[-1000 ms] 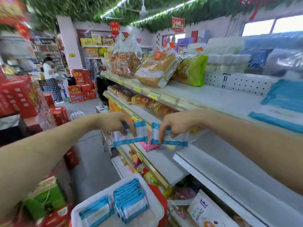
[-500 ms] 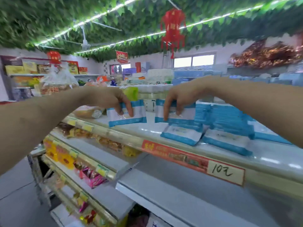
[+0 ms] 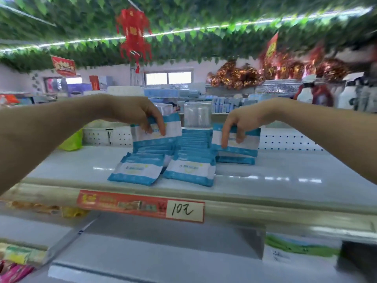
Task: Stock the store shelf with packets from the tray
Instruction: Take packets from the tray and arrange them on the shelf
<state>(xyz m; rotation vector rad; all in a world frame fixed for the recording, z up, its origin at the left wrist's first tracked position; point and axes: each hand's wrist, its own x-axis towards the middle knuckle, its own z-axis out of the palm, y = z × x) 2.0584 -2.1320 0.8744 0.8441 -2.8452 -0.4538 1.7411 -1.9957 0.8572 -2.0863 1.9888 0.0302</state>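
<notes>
My left hand [image 3: 140,114] pinches a white-and-blue packet [image 3: 171,127] from above and holds it upright over the left row of packets on the top shelf [image 3: 285,172]. My right hand [image 3: 240,121] grips a second, similar packet [image 3: 244,141] above the right end of the stack. Two rows of the same packets [image 3: 189,158] lie overlapping on the shelf between and below my hands, their front packets flat near the shelf edge. The tray is out of view.
A red price strip [image 3: 140,205] with a handwritten tag runs along the shelf's front edge. A perforated white back panel [image 3: 285,139] stands behind the packets. A green bag [image 3: 71,141] sits at the left. A lower shelf [image 3: 163,252] lies beneath.
Both hands rose from the tray level to the top shelf with a packet each. Since half a second ago they have moved over the stacked rows, and the view has swung right.
</notes>
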